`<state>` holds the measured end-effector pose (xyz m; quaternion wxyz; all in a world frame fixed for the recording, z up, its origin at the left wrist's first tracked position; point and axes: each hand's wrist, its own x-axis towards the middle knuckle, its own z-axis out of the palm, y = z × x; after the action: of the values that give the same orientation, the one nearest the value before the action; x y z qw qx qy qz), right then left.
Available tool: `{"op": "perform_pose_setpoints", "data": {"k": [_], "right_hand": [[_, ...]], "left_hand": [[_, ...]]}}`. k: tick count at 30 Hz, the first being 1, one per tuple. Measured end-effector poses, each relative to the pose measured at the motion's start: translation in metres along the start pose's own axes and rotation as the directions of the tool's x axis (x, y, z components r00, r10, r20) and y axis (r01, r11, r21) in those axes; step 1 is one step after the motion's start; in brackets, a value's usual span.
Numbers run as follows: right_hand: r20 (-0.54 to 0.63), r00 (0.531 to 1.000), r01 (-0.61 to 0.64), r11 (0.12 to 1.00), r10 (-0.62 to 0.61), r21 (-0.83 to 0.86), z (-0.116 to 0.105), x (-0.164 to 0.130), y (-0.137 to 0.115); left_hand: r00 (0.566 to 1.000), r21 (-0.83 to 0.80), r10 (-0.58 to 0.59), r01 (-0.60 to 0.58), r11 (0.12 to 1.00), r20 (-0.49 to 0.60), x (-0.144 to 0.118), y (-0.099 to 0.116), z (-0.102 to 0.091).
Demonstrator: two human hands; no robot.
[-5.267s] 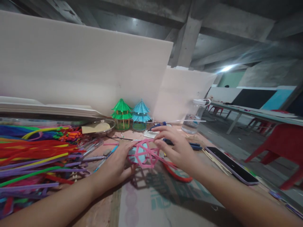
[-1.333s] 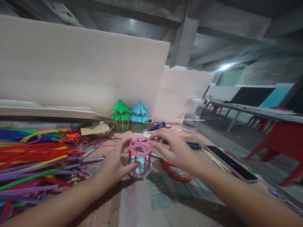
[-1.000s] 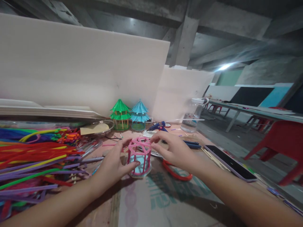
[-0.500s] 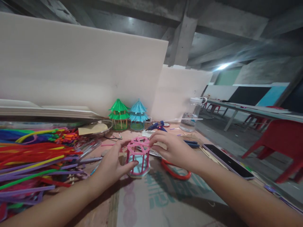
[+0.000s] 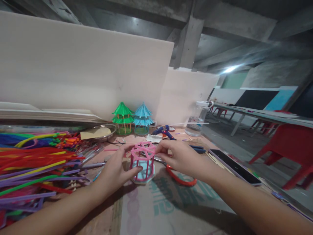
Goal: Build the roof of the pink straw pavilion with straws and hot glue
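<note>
Pink plastic sticks form a small 6-sided cage frame [image 5: 143,164] with a light blue base, standing upright on the printed cardboard sheet [image 5: 171,209] near the middle of the desk [image 5: 107,218]. Its long axis is vertical. The left hand [image 5: 114,171] is at the left side of the frame, its thumb pressed on the lower part and the other fingers curled behind it, so it grips the frame. The right hand [image 5: 182,156] comes from the right side; its fingers [image 5: 160,148] pinch the top ring. Both hands touch the frame, which stands between them. Red-handled scissors [image 5: 179,178] lie just behind the right hand, and colourful pipe cleaners [image 5: 36,163] fill the left edge.
</note>
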<state>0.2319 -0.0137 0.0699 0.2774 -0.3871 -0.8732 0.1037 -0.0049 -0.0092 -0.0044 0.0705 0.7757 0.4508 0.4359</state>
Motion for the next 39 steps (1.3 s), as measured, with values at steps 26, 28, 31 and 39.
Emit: {"op": "perform_pose_setpoints", "data": {"k": [26,28,31,39], "right_hand": [[0.033,0.999,0.022,0.998,-0.02,-0.064,-0.008,-0.002,-0.007],[-0.01,0.999,0.031,0.999,-0.031,-0.04,-0.007,0.001,-0.004],[-0.153,0.988,0.046,0.998,-0.039,0.044,-0.005,0.004,0.002],[-0.092,0.995,0.033,0.995,-0.025,0.092,0.005,-0.005,-0.003]], "left_hand": [[0.988,-0.238,-0.097,0.123,0.963,0.119,0.001,0.003,0.003],[0.976,-0.291,-0.084,0.141,0.946,0.201,0.003,0.006,0.003],[0.982,-0.273,-0.025,0.076,0.959,0.185,0.003,0.006,0.003],[0.961,-0.049,0.276,-0.275,0.96,0.014,-0.001,0.0,0.001]]}}
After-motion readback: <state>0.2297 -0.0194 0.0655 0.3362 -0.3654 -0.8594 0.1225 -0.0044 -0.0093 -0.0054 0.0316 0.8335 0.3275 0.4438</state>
